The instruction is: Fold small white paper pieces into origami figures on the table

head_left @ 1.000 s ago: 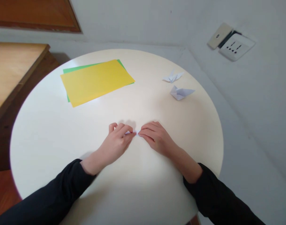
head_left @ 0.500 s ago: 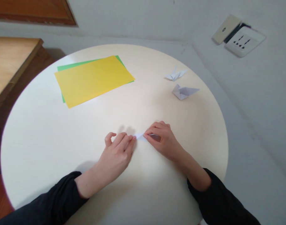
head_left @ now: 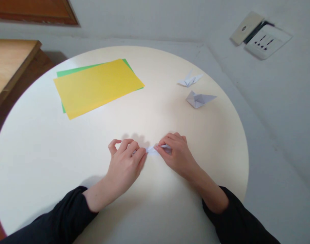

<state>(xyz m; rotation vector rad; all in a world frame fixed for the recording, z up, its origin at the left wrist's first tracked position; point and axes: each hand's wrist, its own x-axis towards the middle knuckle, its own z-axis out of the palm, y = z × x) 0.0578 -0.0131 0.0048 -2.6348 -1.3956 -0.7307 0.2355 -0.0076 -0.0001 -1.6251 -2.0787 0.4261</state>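
Observation:
A small folded white paper piece lies on the round cream table between both hands. My left hand presses its fingertips on the paper's left end. My right hand pinches the paper's right end with thumb and forefinger. Most of the paper is hidden under the fingers. Both arms wear dark sleeves.
A yellow sheet lies over a green sheet at the table's far left. Two folded white paper figures sit at the far right. A wooden furniture top stands left of the table; a wall socket is on the right wall.
My right hand has drawn slightly right, showing more of the small paper between the hands. The view has shifted a little; the sheets and paper figures stay put.

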